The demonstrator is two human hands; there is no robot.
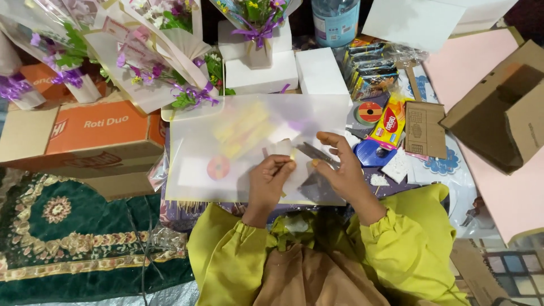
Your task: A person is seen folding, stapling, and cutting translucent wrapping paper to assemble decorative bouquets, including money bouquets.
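A small pale paper piece (281,148) is pinched between thumb and fingers of the left hand (271,180), fingers closed together on it. Scissors (315,153) are gripped in the right hand (343,173), fingers wrapped through the handles; the grey blades are directed toward the left hand and appear to meet the edge of the paper piece. Whether the blades are parted or closed cannot be told at this size.

Beneath both hands a translucent white sheet (226,130) is spread; yellow strips and a round orange tape roll (219,168) are seen through it, just beyond the left hand's outer side. Beyond the right hand a second tape roll (369,113) and a yellow snack packet (390,122) are noted. Wrapped flower bouquets (164,62) lie well beyond the left hand, next to an orange carton (96,127).

Risks judged from this position:
- The left fingertips are held very near the blade tips; a nick could be caused if the cut is run too close to them.
- The paper piece is small and held at one edge only; a skewed cut could be caused by it flexing.
- The translucent sheet lies directly below the blades and could be caught and snipped.
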